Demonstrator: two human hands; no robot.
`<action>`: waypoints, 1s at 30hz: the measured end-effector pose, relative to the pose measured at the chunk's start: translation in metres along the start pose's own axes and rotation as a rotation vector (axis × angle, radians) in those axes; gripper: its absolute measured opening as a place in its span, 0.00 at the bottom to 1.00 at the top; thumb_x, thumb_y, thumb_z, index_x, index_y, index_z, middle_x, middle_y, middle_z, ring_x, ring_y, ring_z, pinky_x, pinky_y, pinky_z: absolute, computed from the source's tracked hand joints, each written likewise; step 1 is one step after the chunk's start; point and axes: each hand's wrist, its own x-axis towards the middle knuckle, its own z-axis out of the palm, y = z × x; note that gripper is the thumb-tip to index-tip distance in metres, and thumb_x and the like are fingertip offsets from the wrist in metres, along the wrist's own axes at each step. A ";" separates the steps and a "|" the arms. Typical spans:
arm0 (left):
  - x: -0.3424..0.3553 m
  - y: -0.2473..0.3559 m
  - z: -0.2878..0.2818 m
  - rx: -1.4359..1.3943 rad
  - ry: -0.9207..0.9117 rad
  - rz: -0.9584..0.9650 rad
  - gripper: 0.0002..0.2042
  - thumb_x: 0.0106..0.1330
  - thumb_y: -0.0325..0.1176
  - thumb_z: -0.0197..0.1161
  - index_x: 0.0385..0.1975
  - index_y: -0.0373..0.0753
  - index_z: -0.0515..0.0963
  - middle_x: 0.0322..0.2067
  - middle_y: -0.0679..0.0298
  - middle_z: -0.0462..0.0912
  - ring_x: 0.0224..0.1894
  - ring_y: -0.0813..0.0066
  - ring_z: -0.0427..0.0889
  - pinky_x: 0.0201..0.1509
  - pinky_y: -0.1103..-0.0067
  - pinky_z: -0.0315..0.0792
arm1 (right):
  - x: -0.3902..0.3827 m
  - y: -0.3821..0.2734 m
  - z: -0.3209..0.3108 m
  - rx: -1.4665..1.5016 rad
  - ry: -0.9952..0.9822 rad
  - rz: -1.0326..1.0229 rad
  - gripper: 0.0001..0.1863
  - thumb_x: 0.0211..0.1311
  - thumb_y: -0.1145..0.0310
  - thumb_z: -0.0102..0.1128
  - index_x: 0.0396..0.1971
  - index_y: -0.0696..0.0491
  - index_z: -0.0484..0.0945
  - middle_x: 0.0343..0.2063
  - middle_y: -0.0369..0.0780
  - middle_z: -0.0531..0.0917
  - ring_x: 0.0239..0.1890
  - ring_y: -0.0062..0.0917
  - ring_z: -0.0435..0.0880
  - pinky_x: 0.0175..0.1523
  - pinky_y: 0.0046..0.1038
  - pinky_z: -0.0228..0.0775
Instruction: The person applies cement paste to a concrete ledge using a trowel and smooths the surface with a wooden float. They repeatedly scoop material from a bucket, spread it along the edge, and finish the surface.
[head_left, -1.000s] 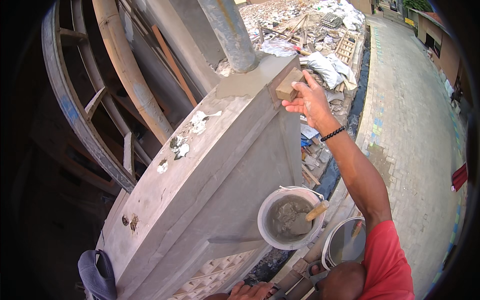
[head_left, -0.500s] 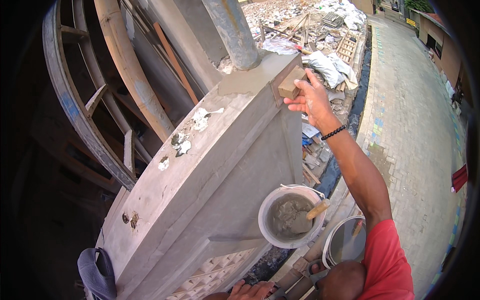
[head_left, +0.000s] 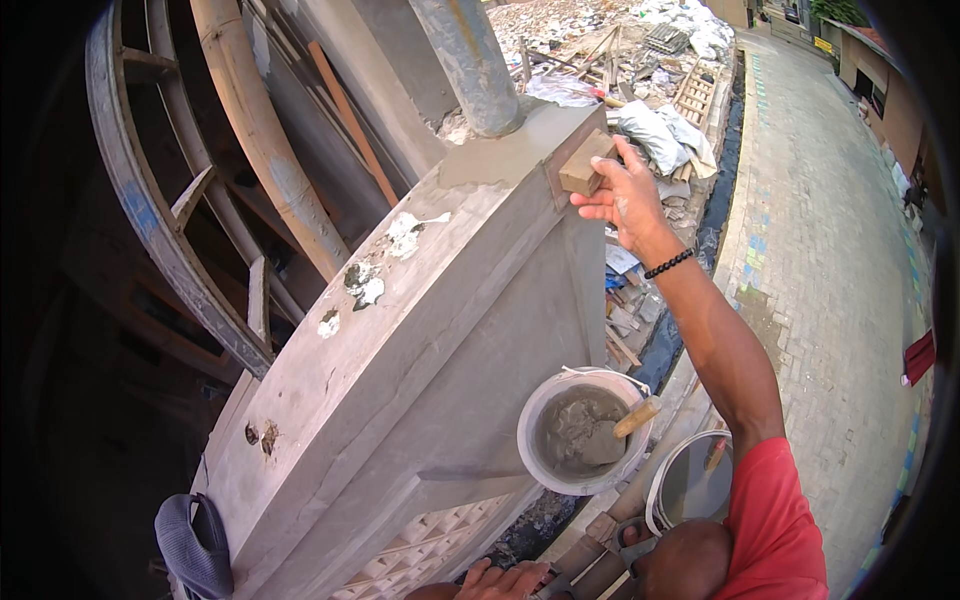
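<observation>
My right hand [head_left: 628,192] reaches far forward, its thumb and fingers gripping the block handle of a wooden float [head_left: 583,163]. The float's thin board lies against the upper side of a grey plastered wall [head_left: 400,340], near its far end. Next to it, damp mortar [head_left: 490,160] covers the wall top around the foot of a round grey pipe [head_left: 470,70]. At the lower edge, my left hand [head_left: 505,580] shows only in part; its fingers are stretched out, and what lies under them is hidden.
A bucket of mortar [head_left: 530,465] with a wooden-handled trowel [head_left: 625,425] hangs or stands beside the wall. Behind it is a second bucket [head_left: 655,500] of greyish liquid. A grey cap [head_left: 195,545] sits at the wall's near end. Bamboo [head_left: 270,150], a ditch [head_left: 715,210] and rubble lie around.
</observation>
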 end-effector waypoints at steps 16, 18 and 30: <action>-0.001 -0.005 0.003 0.002 -0.012 0.044 0.09 0.53 0.36 0.66 0.32 0.42 0.84 0.53 0.52 0.71 0.56 0.50 0.68 0.60 0.56 0.59 | 0.001 0.003 0.001 0.014 0.008 -0.003 0.44 0.63 0.66 0.54 0.71 0.54 0.37 0.36 0.48 0.81 0.27 0.29 0.84 0.27 0.25 0.78; -0.001 -0.007 0.006 0.016 -0.016 0.044 0.09 0.53 0.36 0.65 0.32 0.41 0.84 0.53 0.51 0.71 0.57 0.50 0.67 0.61 0.56 0.58 | 0.001 0.003 0.001 0.011 0.006 -0.008 0.44 0.63 0.66 0.54 0.71 0.54 0.37 0.36 0.48 0.81 0.27 0.29 0.84 0.27 0.25 0.78; 0.001 0.008 -0.033 0.047 -0.099 0.227 0.08 0.52 0.35 0.65 0.30 0.41 0.84 0.51 0.52 0.73 0.56 0.51 0.68 0.58 0.58 0.59 | 0.001 0.004 0.001 0.013 0.002 -0.011 0.41 0.63 0.65 0.54 0.70 0.55 0.41 0.37 0.47 0.81 0.27 0.28 0.84 0.26 0.24 0.79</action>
